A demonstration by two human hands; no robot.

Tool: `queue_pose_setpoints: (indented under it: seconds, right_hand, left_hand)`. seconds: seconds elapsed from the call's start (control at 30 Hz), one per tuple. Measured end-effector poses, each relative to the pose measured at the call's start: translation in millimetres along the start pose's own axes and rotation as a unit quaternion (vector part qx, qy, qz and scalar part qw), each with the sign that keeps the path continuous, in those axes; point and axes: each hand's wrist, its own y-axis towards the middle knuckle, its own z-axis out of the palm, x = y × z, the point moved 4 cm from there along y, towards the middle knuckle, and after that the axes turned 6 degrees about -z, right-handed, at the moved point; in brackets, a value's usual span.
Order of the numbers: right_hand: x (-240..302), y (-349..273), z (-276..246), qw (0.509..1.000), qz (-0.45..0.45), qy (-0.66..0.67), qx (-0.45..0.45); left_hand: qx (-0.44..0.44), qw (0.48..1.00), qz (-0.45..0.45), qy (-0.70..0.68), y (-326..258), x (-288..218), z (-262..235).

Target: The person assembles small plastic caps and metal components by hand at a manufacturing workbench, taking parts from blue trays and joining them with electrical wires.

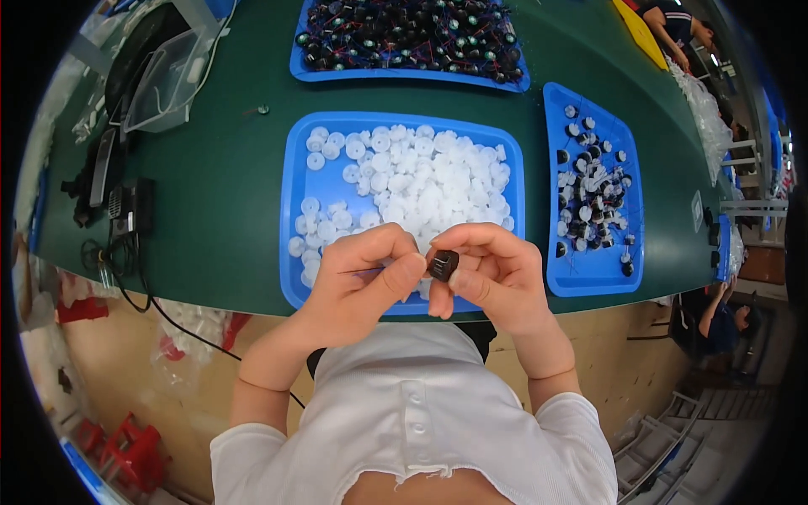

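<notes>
In front of my chest, over the near edge of a blue tray of white parts [290, 168], both hands meet at a small black cylindrical part [443, 265]. My right hand [497, 273] pinches it between thumb and fingers. The thumb and forefinger of my left hand [366, 278] close against its left side. A thin bluish wire shows at the left fingers; where it joins the part is hidden. Small round white plastic pieces [429, 181] fill much of the tray beneath.
Beyond lies a blue tray [412, 77] heaped with black wired parts. A blue tray [589, 282] on the right holds black parts with white pieces. Leftward are a clear bin [164, 84], a black adapter [132, 206] and cables. Other people [722, 324] sit at far right.
</notes>
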Motion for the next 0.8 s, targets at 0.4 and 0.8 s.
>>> queue_pose_setpoints:
  seconds: [0.4, 0.8]
  right_hand:
    - [20.8, -12.5, 10.1, 0.817, -0.229, -0.529, -0.003]
    - [16.7, -14.4, 11.2, 0.824, -0.237, -0.514, 0.014]
  left_hand:
    - [-0.032, 0.997, 0.001, 0.064, -12.9, 0.7, 8.1]
    - [-0.029, 0.945, 0.150, 0.289, -13.8, -17.6, 14.1]
